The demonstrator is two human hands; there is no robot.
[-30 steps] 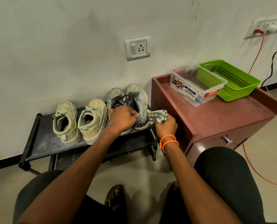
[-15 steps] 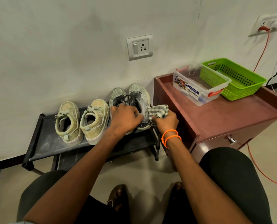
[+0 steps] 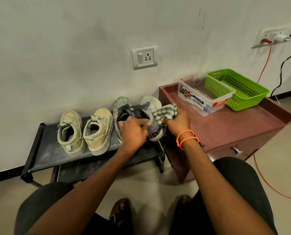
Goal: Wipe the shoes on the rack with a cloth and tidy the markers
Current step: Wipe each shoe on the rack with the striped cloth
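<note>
L hand (image 3: 132,131) grips the heel of the grey sneaker (image 3: 152,116) at the shoe rack's (image 3: 44,150) right end; its fingertips are hidden. R hand (image 3: 177,122) pinches the checked cloth (image 3: 166,111) against the shoe's side. Markers can't be made out in the clear box (image 3: 199,100) on the tabletop (image 3: 226,126).

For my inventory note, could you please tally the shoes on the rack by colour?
Beige shoes: 2
Grey shoes: 2
Total: 4
</note>
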